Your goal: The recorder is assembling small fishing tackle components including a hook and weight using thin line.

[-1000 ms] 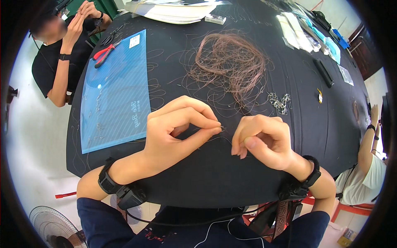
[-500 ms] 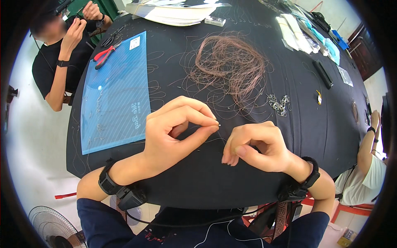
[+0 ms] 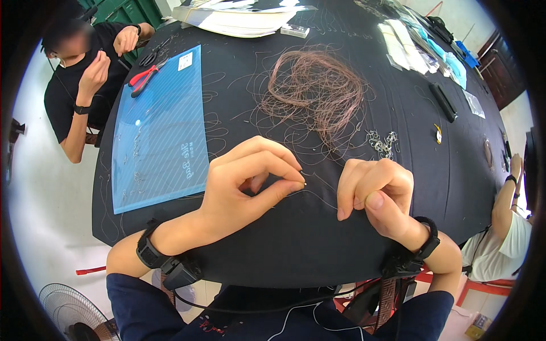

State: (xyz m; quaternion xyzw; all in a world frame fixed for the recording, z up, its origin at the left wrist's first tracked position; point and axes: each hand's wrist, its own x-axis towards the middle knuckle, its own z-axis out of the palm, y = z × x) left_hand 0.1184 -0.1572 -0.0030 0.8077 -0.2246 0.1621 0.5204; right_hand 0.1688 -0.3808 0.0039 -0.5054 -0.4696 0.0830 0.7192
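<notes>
My left hand (image 3: 244,182) is closed in a pinch, thumb against forefinger. A tiny shiny bit shows at its fingertips, too small to name. My right hand (image 3: 378,196) is closed on a thin line (image 3: 321,199), which runs across the gap toward the left fingertips. Both hands are above the black tablecloth (image 3: 273,244). Beyond them lies a loose, tangled bundle of brown line (image 3: 318,91). A small heap of silvery metal pieces (image 3: 382,145), seemingly hooks or clips, sits just past my right hand.
At the left lies a blue plastic folder (image 3: 162,131) with red-handled pliers (image 3: 145,77) and black scissors (image 3: 152,55). White sheets (image 3: 227,21) lie at the back, a black bar-shaped thing (image 3: 443,102) at the right. Another person (image 3: 85,85) works at the far left, one (image 3: 500,233) at the right.
My right hand has moved right, away from the left, and its fingers have turned upward. The thin line now shows between the hands. My left hand has shifted slightly right and nearer.
</notes>
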